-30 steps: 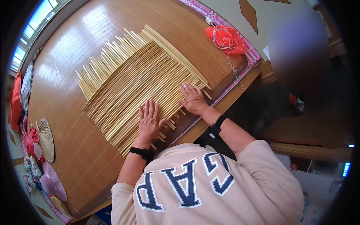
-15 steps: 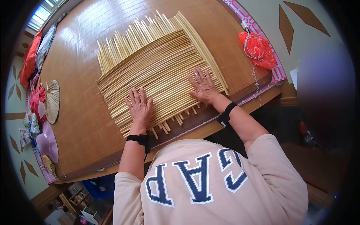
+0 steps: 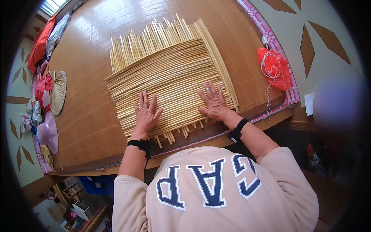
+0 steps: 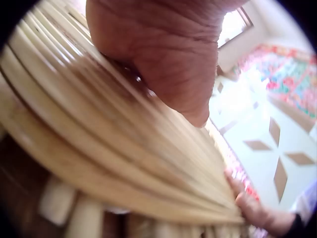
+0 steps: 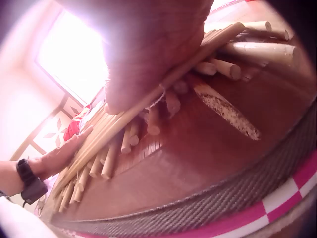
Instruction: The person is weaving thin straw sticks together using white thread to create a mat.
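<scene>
Pale yellow sticks [image 3: 174,73] lie side by side in a flat crosswise layer in the head view. Beneath them run lengthwise sticks [image 3: 150,40], their uneven ends showing past the far and near sides. The left hand [image 3: 147,116] rests palm down on the near left part of the layer, fingers spread. Toward the near right end, the right hand [image 3: 215,105] lies flat with its fingers spread and a ring on one. In the right wrist view, round stick ends [image 5: 153,128] poke out below the layer, and one stick [image 5: 228,110] has a slanted, speckled end.
The sticks lie on a large brown mat [image 3: 85,131] with a pink checked edge [image 3: 266,27]. At right sits a red plastic bag [image 3: 284,69] with a white cable [image 3: 266,63]. A hand fan [image 3: 58,93] and a pink hat [image 3: 48,132] are at left.
The head view has turned and shifted, so the crosswise sticks now look more level. Both hands stay flat on the layer; the left fingers look more spread than a second ago.
</scene>
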A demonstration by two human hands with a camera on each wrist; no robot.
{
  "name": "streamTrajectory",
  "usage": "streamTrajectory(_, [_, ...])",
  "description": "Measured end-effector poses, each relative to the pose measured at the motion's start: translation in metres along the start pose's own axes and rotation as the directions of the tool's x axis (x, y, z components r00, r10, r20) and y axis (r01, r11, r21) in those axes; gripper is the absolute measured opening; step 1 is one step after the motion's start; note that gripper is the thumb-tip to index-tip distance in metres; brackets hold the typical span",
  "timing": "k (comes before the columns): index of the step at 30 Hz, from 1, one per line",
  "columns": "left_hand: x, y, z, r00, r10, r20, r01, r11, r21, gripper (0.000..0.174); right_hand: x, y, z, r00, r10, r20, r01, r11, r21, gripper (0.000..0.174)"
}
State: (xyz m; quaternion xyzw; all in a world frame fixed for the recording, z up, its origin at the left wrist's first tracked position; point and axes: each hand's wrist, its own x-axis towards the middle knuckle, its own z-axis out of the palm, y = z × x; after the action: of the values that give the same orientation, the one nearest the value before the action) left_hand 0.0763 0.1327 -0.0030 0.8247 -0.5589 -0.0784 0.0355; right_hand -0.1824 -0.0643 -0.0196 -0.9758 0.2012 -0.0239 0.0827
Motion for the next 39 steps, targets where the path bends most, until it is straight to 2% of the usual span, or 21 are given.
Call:
streamTrajectory(1, [-0.002, -0.005, -0.001, 1.000, 0.001, -0.014, -0.001, 1.000, 0.005, 0.065, 0.000, -0.001, -0.001, 1.000, -0.003, -0.013, 0.003, 1.000, -0.006, 0.078])
streamTrajectory(3, [-0.003, -0.017, 0.003, 0.994, -0.030, -0.102, -0.011, 0.926, -0.377, 0.065, -0.001, -0.002, -0.006, 0.997, 0.040, 0.060, -0.043, 0.998, 0.036, 0.078])
streamTrajectory(4, [-0.006, -0.015, 0.002, 0.987, -0.033, -0.159, -0.006, 0.971, -0.241, 0.064, -0.003, -0.003, -0.007, 0.998, 0.047, 0.051, -0.049, 0.997, 0.051, 0.078])
streamTrajectory(5, [-0.006, -0.014, 0.002, 0.985, -0.030, -0.169, -0.012, 0.970, -0.242, 0.064, -0.005, -0.004, -0.007, 0.998, 0.047, 0.043, -0.049, 0.998, 0.043, 0.078])
streamTrajectory(7, [-0.005, -0.010, 0.001, 0.976, 0.003, -0.218, -0.008, 1.000, -0.021, 0.063, -0.008, -0.008, -0.009, 0.997, 0.072, 0.030, -0.072, 0.997, 0.016, 0.078])
streamTrajectory(8, [-0.001, -0.008, 0.003, 0.978, -0.011, -0.206, 0.007, 1.000, -0.023, 0.062, -0.009, -0.010, -0.009, 0.998, 0.066, -0.014, -0.066, 0.998, 0.004, 0.078])
streamTrajectory(11, [0.009, 0.002, 0.012, 0.986, -0.058, -0.155, 0.064, 0.997, 0.034, 0.062, -0.012, -0.012, -0.011, 0.995, 0.099, 0.020, -0.099, 0.995, 0.021, 0.077])
streamTrajectory(19, [0.015, 0.005, 0.013, 0.978, -0.026, -0.205, 0.026, 1.000, -0.006, 0.065, -0.004, -0.008, -0.010, 0.995, 0.093, -0.027, -0.092, 0.995, 0.045, 0.076])
streamTrajectory(21, [0.017, 0.000, 0.005, 0.991, -0.064, -0.119, 0.066, 0.998, 0.007, 0.063, 0.001, -0.004, -0.008, 0.996, 0.084, -0.005, -0.083, 0.995, 0.055, 0.075])
streamTrajectory(22, [0.020, -0.010, -0.001, 0.994, -0.081, -0.077, 0.052, 0.945, -0.323, 0.062, 0.003, -0.002, -0.006, 0.997, 0.074, -0.032, -0.072, 0.997, 0.041, 0.075])
streamTrajectory(23, [0.019, -0.020, -0.006, 0.995, -0.095, -0.033, 0.054, 0.785, -0.617, 0.061, 0.004, -0.001, -0.004, 0.997, 0.060, -0.058, -0.058, 0.998, 0.029, 0.074])
streamTrajectory(25, [0.009, -0.043, -0.018, 0.973, -0.141, -0.184, -0.103, 0.445, -0.889, 0.057, 0.003, 0.000, -0.003, 0.999, 0.038, -0.038, -0.036, 0.998, 0.046, 0.074])
streamTrajectory(26, [0.000, -0.057, -0.022, 0.972, -0.160, -0.172, -0.084, 0.447, -0.891, 0.057, 0.004, 0.000, -0.004, 0.999, 0.039, -0.035, -0.038, 0.999, 0.028, 0.074])
streamTrajectory(28, [-0.018, -0.080, -0.026, 0.935, -0.211, -0.286, -0.029, 0.756, -0.654, 0.054, 0.005, 0.000, -0.004, 0.998, 0.041, -0.042, -0.041, 0.999, 0.015, 0.073])
streamTrajectory(29, [-0.028, -0.083, -0.024, 0.934, -0.221, -0.280, -0.017, 0.755, -0.655, 0.054, 0.005, 0.000, -0.004, 0.999, 0.033, -0.035, -0.032, 0.999, 0.020, 0.073])
streamTrajectory(30, [-0.040, -0.082, -0.025, 0.949, -0.191, -0.252, 0.071, 0.906, -0.418, 0.054, 0.006, -0.001, -0.005, 0.999, 0.037, -0.033, -0.037, 0.999, -0.001, 0.073])
streamTrajectory(31, [-0.050, -0.081, -0.026, 0.962, -0.167, -0.214, 0.138, 0.980, -0.143, 0.054, 0.007, -0.002, -0.007, 0.999, 0.043, -0.034, -0.043, 0.999, -0.023, 0.073])
streamTrajectory(33, [-0.061, -0.069, -0.023, 0.975, -0.136, -0.176, 0.124, 0.989, -0.079, 0.055, 0.008, -0.005, -0.010, 0.998, 0.054, -0.028, -0.055, 0.998, -0.030, 0.073])
streamTrajectory(35, [-0.066, -0.058, -0.012, 0.991, -0.121, -0.052, 0.124, 0.990, 0.070, 0.060, 0.011, -0.008, -0.012, 0.997, 0.039, -0.072, -0.036, 0.999, 0.041, 0.073])
streamTrajectory(37, [-0.067, -0.057, -0.001, 0.988, -0.118, -0.099, 0.122, 0.992, 0.037, 0.065, 0.018, -0.014, -0.009, 0.994, -0.002, -0.109, 0.006, 0.999, 0.032, 0.073])
streamTrajectory(39, [-0.067, -0.056, 0.006, 0.980, -0.114, -0.161, 0.118, 0.993, 0.015, 0.068, 0.024, -0.019, -0.006, 0.998, -0.064, -0.010, 0.064, 0.998, -0.026, 0.074])
